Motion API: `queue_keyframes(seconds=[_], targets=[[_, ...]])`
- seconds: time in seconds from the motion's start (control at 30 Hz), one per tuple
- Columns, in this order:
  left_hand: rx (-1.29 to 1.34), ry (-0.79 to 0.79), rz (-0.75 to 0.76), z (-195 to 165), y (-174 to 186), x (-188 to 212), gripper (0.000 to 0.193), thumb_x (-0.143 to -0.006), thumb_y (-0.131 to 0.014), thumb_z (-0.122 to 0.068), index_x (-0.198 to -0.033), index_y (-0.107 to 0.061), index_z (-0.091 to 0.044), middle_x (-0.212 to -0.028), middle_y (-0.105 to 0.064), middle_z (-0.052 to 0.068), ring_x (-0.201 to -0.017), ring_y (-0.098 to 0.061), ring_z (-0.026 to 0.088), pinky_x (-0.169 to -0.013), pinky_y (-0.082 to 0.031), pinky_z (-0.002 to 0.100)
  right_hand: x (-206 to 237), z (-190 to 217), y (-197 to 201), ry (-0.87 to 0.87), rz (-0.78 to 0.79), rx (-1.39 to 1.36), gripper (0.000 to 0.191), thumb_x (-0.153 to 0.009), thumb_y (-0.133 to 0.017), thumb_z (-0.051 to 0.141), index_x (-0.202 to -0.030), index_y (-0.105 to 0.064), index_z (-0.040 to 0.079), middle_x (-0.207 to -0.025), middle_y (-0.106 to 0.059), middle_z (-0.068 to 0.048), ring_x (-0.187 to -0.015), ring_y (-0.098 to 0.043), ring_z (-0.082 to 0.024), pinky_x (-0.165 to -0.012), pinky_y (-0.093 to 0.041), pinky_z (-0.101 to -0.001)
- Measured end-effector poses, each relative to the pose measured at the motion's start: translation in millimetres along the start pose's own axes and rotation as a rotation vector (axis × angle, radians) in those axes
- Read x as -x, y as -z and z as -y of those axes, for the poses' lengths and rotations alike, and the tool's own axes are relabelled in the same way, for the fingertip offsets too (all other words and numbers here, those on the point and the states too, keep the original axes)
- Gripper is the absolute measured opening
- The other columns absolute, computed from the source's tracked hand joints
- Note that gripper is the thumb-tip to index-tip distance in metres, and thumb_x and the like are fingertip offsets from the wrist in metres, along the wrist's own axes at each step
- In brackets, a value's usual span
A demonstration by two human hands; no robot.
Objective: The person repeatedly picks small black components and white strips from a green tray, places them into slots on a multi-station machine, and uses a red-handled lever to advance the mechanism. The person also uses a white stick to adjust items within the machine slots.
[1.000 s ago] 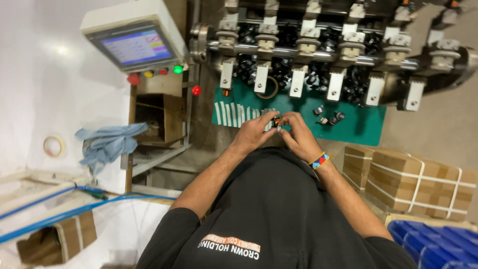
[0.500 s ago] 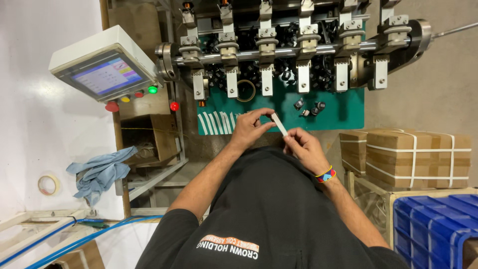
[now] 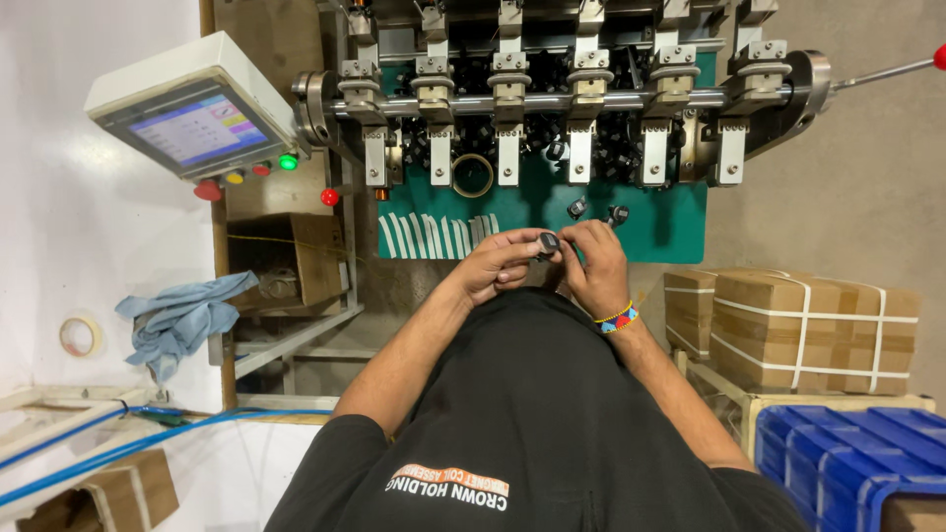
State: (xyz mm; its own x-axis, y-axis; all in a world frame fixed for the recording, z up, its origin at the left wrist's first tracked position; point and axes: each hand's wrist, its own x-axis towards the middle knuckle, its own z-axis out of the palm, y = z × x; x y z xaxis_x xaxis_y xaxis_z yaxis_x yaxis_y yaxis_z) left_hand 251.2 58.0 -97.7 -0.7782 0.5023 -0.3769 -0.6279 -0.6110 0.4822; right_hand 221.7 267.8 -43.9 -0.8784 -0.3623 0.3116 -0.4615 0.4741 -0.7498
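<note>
My left hand [image 3: 498, 268] and my right hand [image 3: 595, 264] meet in front of my chest over the near edge of a green work surface [image 3: 670, 227]. Between their fingertips they hold a small black part [image 3: 548, 242]. My right wrist carries a beaded bracelet [image 3: 618, 317]. Two more small black parts [image 3: 597, 210] lie on the green surface just beyond my hands. A row of white strips [image 3: 434, 234] lies on it to the left of my left hand.
A winding machine with a row of metal heads [image 3: 547, 99] runs across the top. A control screen [image 3: 192, 123] with coloured buttons stands at left. A tape roll [image 3: 473, 174], a blue cloth [image 3: 182, 315], strapped cardboard boxes [image 3: 803, 315] and a blue crate [image 3: 857, 458] surround me.
A second ago my hands were together on a small part. Half a second ago they held a white strip between them. Now they close on a small black part; the view has shifted.
</note>
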Motion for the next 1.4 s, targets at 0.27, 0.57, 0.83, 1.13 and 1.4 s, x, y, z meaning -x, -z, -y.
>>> queue_keyframes(seconds=[0.27, 0.57, 0.83, 1.13, 1.4], targets=[[-1.336, -0.610, -0.275, 13, -23, -1, 0.069, -0.089, -0.081, -0.020, -0.151, -0.052, -0.023, -0.127, -0.075, 0.007, -0.068, -0.059, 0.022, -0.062, -0.056, 0.032, -7, -51, 20, -0.491, 0.277, -0.381, 0.020, -0.098, -0.071, 0.015, -0.114, -0.074, 0.005, -0.090, -0.075, -0.004, -0.080, -0.068, -0.005, -0.071, -0.056, -0.0234], [-1.386, -0.485, -0.352, 15, -46, -7, 0.080, -0.085, -0.079, -0.023, -0.156, -0.041, -0.025, -0.122, -0.075, 0.007, -0.081, -0.074, 0.023, -0.075, -0.062, 0.035, -22, -24, 28, -0.135, 0.345, 0.056, 0.014, -0.093, -0.072, 0.015, -0.102, -0.074, 0.005, -0.092, -0.073, -0.011, -0.077, -0.069, -0.028, -0.068, -0.055, -0.0396], [-0.601, -0.291, -0.295, 68, 9, -29, 0.064, -0.095, -0.082, -0.029, -0.150, -0.055, -0.008, -0.105, -0.076, 0.018, -0.090, -0.070, 0.011, -0.079, -0.056, 0.028, 11, -39, 10, -0.008, 0.505, 0.155, 0.026, -0.090, -0.068, 0.019, -0.114, -0.070, 0.009, -0.097, -0.073, -0.013, -0.085, -0.070, -0.037, -0.069, -0.055, -0.0467], [-1.089, -0.723, -0.996, -34, 58, 40, 0.017, -0.100, -0.071, -0.020, -0.112, -0.073, -0.008, -0.085, -0.077, 0.006, -0.070, -0.069, 0.011, -0.061, -0.055, 0.030, 16, -155, -40, -0.375, 0.502, 0.599, 0.022, -0.090, -0.073, 0.027, -0.106, -0.069, 0.013, -0.088, -0.074, -0.015, -0.085, -0.070, -0.039, -0.071, -0.055, -0.0510], [-1.076, -0.725, -1.131, -121, 64, 67, 0.020, -0.101, -0.066, -0.023, -0.113, -0.071, -0.008, -0.065, -0.069, 0.008, -0.057, -0.065, 0.013, -0.055, -0.050, 0.032, -5, -91, -80, -0.276, 0.501, 0.359, 0.020, -0.094, -0.070, 0.029, -0.105, -0.068, 0.013, -0.086, -0.074, -0.011, -0.076, -0.072, -0.032, -0.065, -0.055, -0.0457]])
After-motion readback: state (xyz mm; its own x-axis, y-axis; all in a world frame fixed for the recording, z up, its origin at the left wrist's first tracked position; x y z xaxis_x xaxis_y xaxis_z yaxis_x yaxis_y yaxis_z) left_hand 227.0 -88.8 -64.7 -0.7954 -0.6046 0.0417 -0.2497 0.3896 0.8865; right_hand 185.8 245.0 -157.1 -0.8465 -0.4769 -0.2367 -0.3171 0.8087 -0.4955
